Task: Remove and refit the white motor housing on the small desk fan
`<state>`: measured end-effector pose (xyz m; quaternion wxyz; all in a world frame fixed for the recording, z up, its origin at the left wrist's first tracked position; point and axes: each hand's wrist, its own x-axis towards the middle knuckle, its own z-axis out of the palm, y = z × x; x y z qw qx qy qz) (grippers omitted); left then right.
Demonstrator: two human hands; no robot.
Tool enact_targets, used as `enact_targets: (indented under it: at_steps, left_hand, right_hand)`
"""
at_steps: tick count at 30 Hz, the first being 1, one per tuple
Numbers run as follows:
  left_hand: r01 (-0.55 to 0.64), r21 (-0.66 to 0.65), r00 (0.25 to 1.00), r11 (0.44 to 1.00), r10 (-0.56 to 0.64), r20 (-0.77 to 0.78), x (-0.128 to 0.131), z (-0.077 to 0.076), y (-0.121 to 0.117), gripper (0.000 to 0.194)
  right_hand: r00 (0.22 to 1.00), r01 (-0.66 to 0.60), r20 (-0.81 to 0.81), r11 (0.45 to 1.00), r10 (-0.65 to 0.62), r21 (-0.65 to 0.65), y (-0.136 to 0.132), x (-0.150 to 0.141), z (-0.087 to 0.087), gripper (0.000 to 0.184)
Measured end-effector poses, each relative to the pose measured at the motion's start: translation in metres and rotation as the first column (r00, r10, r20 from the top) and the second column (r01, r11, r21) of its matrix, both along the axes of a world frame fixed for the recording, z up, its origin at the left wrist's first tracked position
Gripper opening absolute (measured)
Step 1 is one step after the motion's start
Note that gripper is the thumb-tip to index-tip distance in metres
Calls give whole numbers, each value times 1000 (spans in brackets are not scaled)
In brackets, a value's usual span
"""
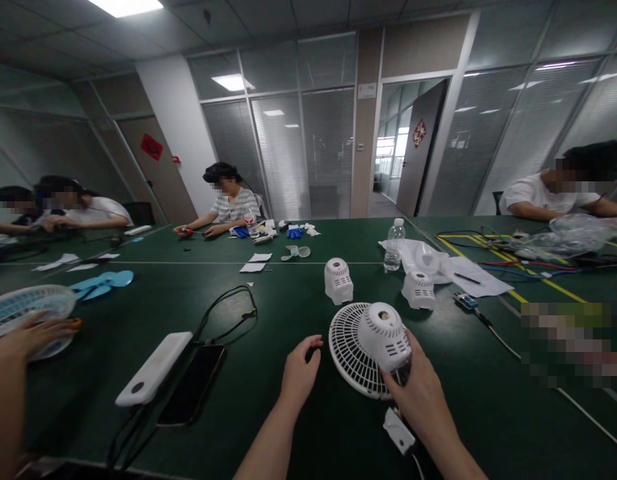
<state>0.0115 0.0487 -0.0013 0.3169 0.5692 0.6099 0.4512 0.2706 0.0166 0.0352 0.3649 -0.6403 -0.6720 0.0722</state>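
Observation:
My right hand point(419, 380) grips a white vented fan motor housing point(384, 335) from its right side, tilted over a round white fan grille point(346, 347). The grille lies flat on the green table, partly covered by the housing. My left hand point(301, 368) is empty just left of the grille, fingers loosely curved and thumb apart. Two similar white housings stand beyond the grille, one behind it point(338, 281) and one further right point(419, 291). Below my right hand lies a small white plastic piece point(399, 431) with a white cable.
Left are a white power bank point(156, 370), black phone point(193, 387) and cables. Another person's hand point(36, 333) touches a fan grille point(53, 299) near blue fan blades point(103, 283). A water bottle point(394, 245), papers point(478, 279) and yellow tape lie further back; several people sit around.

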Motion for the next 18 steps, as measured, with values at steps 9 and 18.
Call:
enact_targets:
  at_steps: [9,18]
  left_hand:
    - [9,-82,1000,997,-7,26,-3,0,2,32]
    - [43,-157,999,987,-47,-20,-3,8,-3,32]
  right_hand:
    - [958,285,7,956,-285,-67,-25,90,2,93]
    - [845,534,1,843,-535,-68,-31,160,0,108]
